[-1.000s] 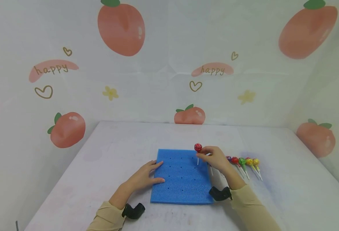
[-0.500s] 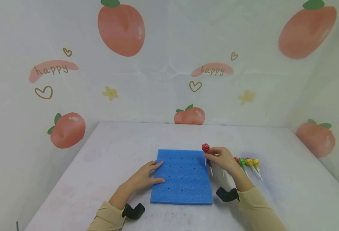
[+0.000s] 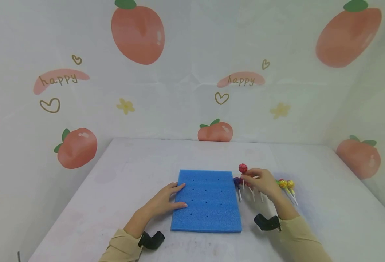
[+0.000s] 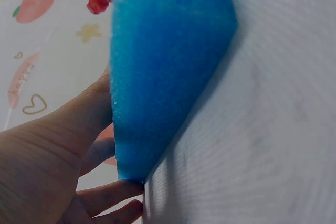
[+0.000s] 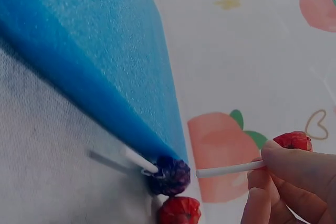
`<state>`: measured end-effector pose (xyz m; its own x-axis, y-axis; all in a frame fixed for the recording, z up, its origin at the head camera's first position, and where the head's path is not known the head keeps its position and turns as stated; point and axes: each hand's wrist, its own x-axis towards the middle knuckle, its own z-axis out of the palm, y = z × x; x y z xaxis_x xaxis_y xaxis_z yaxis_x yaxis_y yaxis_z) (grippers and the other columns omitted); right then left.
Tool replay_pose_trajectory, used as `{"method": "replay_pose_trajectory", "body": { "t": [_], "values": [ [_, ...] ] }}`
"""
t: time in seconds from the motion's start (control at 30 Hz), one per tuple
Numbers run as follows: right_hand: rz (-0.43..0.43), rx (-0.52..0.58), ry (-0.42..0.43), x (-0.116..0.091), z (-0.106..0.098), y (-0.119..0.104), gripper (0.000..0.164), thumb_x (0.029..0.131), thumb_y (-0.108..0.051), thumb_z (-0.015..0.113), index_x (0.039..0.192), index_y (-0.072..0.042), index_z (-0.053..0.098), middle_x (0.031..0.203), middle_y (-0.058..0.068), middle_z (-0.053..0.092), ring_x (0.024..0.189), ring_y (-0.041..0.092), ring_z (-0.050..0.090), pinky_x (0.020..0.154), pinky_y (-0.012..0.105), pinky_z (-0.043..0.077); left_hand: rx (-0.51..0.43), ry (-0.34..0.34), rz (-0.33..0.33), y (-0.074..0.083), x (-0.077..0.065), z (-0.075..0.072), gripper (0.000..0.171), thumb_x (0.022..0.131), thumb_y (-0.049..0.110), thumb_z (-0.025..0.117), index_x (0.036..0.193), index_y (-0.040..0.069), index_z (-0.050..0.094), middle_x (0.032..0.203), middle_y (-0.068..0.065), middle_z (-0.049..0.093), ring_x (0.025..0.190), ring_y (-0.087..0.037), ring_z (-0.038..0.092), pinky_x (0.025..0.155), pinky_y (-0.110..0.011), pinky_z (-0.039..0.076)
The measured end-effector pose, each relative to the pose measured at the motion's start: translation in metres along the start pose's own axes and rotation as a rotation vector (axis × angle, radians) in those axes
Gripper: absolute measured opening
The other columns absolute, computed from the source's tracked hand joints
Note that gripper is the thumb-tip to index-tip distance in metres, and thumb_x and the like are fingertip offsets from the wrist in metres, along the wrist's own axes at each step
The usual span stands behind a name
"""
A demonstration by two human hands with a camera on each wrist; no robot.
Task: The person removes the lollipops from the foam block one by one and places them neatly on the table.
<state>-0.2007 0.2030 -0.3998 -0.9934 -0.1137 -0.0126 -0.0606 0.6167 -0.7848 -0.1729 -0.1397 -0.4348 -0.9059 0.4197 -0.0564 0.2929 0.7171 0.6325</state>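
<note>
Raised over the table just past the right edge of a blue foam board (image 3: 212,209), a red-wrapped lollipop (image 3: 243,168) is pinched by its white stick in my right hand (image 3: 262,182). In the right wrist view the thumb and fingers grip the stick (image 5: 228,170) close under the candy. My left hand (image 3: 161,200) rests along the board's left side, thumb and fingers spread at its edge. Rows of small holes dot the board's top. Below the held lollipop lie a purple lollipop (image 5: 170,176) and a red one (image 5: 179,211).
More lollipops lie in a row to the right of the board, with yellow ones (image 3: 290,185) at the far end; my right hand hides part of the row. A white cloth with printed fruit (image 3: 215,131) hangs behind the table.
My right hand has carried the red lollipop to the right, from above the board's far right corner to beyond its right edge, uncovering the purple one. The left hand stays put.
</note>
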Motion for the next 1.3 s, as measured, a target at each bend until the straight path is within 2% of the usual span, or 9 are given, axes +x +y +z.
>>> {"method": "replay_pose_trajectory", "body": {
  "t": [0.2,0.33,0.5,0.7,0.73,0.83,0.93,0.97,1.3],
  "values": [
    [0.033,-0.022,0.014,-0.004,-0.007,0.003,0.037,0.09,-0.028,0.061,0.11,0.003,0.064,0.107,0.021,0.065,0.089,0.02,0.059,0.07,0.028,0.056,-0.001,-0.005,-0.006,-0.001,0.0,0.0,0.072,0.083,0.038,0.068,0.142,0.01,0.04,0.147,-0.025,0.033,0.137,-0.045,0.029,0.107,-0.062,0.03],
    [0.033,-0.03,0.025,-0.004,-0.012,0.008,0.037,0.091,-0.027,0.061,0.11,0.005,0.063,0.107,0.022,0.065,0.087,0.019,0.061,0.07,0.026,0.055,0.002,-0.006,-0.009,0.0,0.0,0.0,0.072,0.083,0.039,0.068,0.142,0.01,0.04,0.147,-0.025,0.033,0.137,-0.044,0.029,0.107,-0.061,0.03],
    [0.076,-0.057,0.028,-0.007,-0.02,0.011,0.041,0.091,-0.03,0.06,0.114,0.005,0.061,0.111,0.024,0.063,0.086,0.019,0.061,0.075,0.031,0.057,0.013,-0.002,-0.008,0.0,0.0,0.0,0.072,0.083,0.04,0.068,0.142,0.011,0.04,0.147,-0.024,0.034,0.137,-0.044,0.03,0.107,-0.06,0.03],
    [0.102,-0.12,0.05,-0.008,-0.029,0.018,0.042,0.091,-0.03,0.059,0.115,0.004,0.061,0.114,0.025,0.062,0.087,0.023,0.061,0.07,0.028,0.054,-0.012,0.012,0.026,-0.001,-0.001,0.0,0.075,0.081,0.047,0.067,0.141,0.01,0.041,0.145,-0.026,0.035,0.135,-0.046,0.03,0.106,-0.062,0.029],
    [0.107,-0.14,0.053,-0.009,-0.031,0.019,0.042,0.091,-0.032,0.059,0.115,0.004,0.061,0.116,0.025,0.061,0.09,0.026,0.061,0.07,0.029,0.054,0.012,0.02,0.049,-0.003,-0.001,0.0,0.075,0.082,0.05,0.064,0.142,0.012,0.04,0.144,-0.027,0.036,0.134,-0.046,0.032,0.104,-0.062,0.032],
    [0.13,-0.178,0.055,-0.011,-0.036,0.021,0.047,0.091,-0.036,0.057,0.117,0.003,0.06,0.121,0.027,0.058,0.102,0.035,0.056,0.077,0.039,0.053,0.006,0.026,0.066,-0.002,-0.003,0.0,0.076,0.082,0.054,0.062,0.142,0.013,0.041,0.143,-0.028,0.037,0.133,-0.047,0.033,0.103,-0.063,0.032],
    [0.135,-0.187,0.059,-0.013,-0.042,0.023,0.05,0.092,-0.038,0.056,0.118,0.004,0.059,0.125,0.028,0.055,0.11,0.04,0.05,0.085,0.049,0.05,0.006,0.018,0.054,-0.001,-0.002,0.0,0.075,0.083,0.052,0.063,0.142,0.012,0.04,0.144,-0.027,0.036,0.134,-0.047,0.032,0.104,-0.063,0.031],
    [0.136,-0.183,0.058,-0.014,-0.044,0.024,0.05,0.092,-0.039,0.056,0.119,0.004,0.059,0.126,0.028,0.054,0.111,0.041,0.049,0.087,0.051,0.049,-0.02,0.011,0.031,0.0,-0.002,-0.001,0.075,0.081,0.048,0.066,0.141,0.011,0.041,0.145,-0.027,0.035,0.135,-0.047,0.03,0.106,-0.063,0.029],
    [0.178,-0.201,0.052,-0.02,-0.057,0.037,0.058,0.094,-0.043,0.051,0.124,0.006,0.055,0.129,0.031,0.05,0.113,0.044,0.048,0.09,0.057,0.046,0.005,0.001,0.004,0.002,-0.001,-0.001,0.071,0.083,0.038,0.068,0.142,0.01,0.04,0.146,-0.025,0.034,0.136,-0.044,0.031,0.106,-0.061,0.031]
  ]
}}
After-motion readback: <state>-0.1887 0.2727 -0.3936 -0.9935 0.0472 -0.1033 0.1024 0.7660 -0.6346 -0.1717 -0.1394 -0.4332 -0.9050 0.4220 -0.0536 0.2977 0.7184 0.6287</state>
